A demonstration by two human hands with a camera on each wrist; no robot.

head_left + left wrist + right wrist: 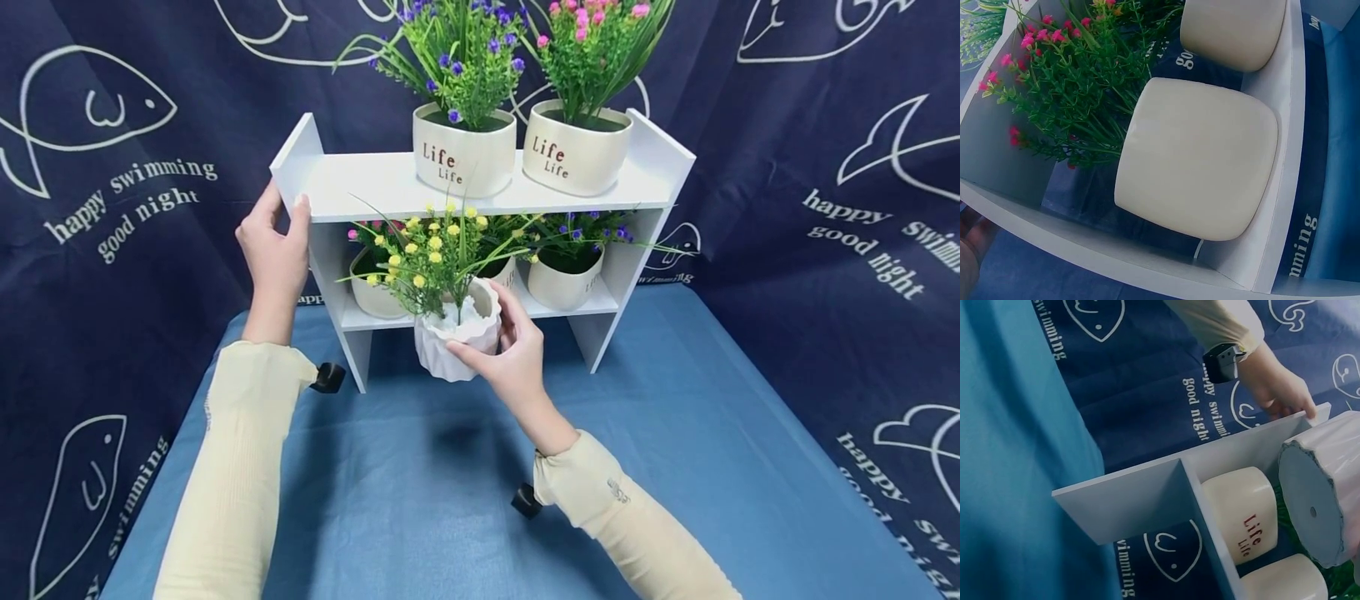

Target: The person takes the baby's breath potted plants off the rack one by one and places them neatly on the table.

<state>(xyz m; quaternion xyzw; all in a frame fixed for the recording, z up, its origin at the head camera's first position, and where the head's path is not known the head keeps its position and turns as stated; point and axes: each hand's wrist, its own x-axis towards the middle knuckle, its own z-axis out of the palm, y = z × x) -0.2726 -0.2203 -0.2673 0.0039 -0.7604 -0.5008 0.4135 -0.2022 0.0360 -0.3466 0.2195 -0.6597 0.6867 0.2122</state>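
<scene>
Before white shelf [360, 179], right hand [510, 350] holding yellow-flowered ribbed pot [457, 333]

Ribbed matt white pot [457, 337]; smooth painted white shelf [375, 179]; glossy cream ceramic pots [463, 157]; blue cloth table cover [675, 467].

- The left hand [275, 250] is raised near the tabletop's far left corner, palm turned inward, thumb in front and fingers wrapped over the left end panel of the white two-tier shelf [303, 162].
- The left forearm, in a cream ribbed sleeve, runs up almost straight from the near edge.
- The right hand [510, 346] sits mid-tabletop, thumb and curled fingers gripping the white ribbed pot of yellow flowers [456, 342] held off the surface.
- The right forearm, also cream-sleeved, angles in from the near right.
</scene>
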